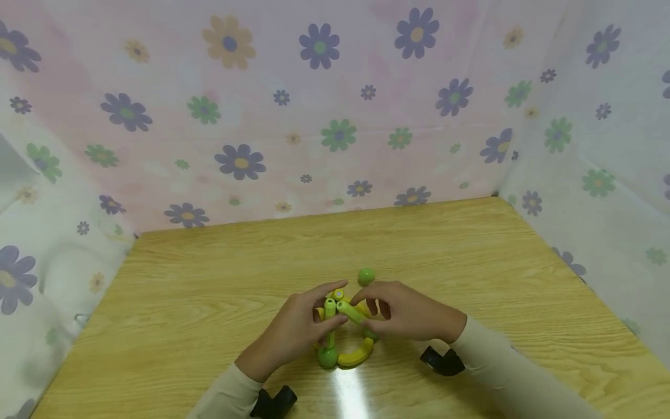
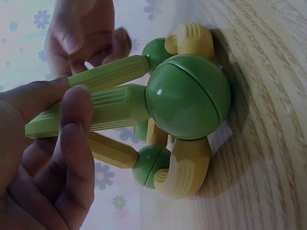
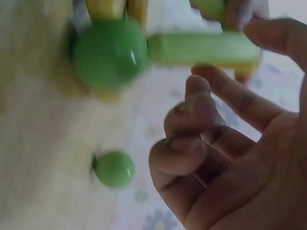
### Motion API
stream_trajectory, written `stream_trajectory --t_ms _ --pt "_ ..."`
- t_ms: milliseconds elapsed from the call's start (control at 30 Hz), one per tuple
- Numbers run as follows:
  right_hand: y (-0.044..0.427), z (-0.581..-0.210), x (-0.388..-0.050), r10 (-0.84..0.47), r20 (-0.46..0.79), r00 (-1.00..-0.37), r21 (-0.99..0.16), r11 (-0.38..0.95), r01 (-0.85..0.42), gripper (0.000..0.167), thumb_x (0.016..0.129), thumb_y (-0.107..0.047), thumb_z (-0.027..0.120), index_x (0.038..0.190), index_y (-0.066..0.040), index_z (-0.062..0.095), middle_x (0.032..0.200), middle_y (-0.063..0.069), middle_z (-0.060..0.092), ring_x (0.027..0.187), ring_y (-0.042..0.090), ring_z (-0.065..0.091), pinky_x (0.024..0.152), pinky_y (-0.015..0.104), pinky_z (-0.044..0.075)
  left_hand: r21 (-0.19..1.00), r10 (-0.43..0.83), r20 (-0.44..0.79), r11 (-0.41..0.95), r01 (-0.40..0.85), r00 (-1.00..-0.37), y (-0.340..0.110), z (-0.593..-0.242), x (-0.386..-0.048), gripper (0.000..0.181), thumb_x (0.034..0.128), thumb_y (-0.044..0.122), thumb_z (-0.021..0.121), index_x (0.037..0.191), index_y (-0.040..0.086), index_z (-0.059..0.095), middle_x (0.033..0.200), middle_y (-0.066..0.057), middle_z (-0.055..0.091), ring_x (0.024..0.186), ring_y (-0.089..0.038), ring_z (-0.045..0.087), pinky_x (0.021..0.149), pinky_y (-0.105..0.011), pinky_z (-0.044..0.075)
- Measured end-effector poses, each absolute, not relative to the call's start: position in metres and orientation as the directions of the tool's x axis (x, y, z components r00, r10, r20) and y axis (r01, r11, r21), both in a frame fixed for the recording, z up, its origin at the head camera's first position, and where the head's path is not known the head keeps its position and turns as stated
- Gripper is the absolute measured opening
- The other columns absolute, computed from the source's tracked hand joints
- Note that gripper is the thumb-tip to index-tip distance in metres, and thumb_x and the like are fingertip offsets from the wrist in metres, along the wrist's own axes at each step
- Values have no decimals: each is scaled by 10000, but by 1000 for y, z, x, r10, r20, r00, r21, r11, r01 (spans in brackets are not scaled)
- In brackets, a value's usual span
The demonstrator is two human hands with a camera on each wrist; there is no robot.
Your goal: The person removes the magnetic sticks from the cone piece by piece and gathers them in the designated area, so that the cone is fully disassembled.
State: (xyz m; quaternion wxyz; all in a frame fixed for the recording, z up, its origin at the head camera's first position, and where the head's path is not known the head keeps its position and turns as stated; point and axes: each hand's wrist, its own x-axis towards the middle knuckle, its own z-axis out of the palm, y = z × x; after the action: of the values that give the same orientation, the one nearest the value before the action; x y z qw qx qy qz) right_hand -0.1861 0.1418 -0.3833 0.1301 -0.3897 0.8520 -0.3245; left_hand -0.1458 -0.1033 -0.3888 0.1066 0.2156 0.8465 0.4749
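Left grip is clasped on the left light green rod, which is pinched between thumb and fingers near its upper end. By the right grip the right light green rod is grasped between thumb and index finger, while the remaining fingers are bent inward.

The left rod is joined at its foot to the near green ball; the right rod is slanted inward from the right green ball. Those two balls are linked by a yellow curved piece, laid low at the near side. A yellow rod is set in a third green ball, and its pale-centred end is seen just beyond the two green tops. All three tops are brought close together; whether they are touching cannot be told.

The whole frame is stood on the wood-grain counter, between the two grips. Beyond the right grip, a loose green ball is seated on the counter, apart from the frame. Both forearms are covered by pale sleeves, and the counter is backed by a flower-printed cloth.
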Motion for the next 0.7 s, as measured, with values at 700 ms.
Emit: stream_trajectory --t_ms 700 --pt "181 -389 -181 -701 -5 -713 -696 515 -501 116 932 -207 727 1030 -238 672 950 -85 702 813 28 640 670 216 548 695 473 -4 634 338 -881 -147 -377 -131 486 940 206 713 1401 147 569 1111 -39 757 727 -26 671 602 -207 519"
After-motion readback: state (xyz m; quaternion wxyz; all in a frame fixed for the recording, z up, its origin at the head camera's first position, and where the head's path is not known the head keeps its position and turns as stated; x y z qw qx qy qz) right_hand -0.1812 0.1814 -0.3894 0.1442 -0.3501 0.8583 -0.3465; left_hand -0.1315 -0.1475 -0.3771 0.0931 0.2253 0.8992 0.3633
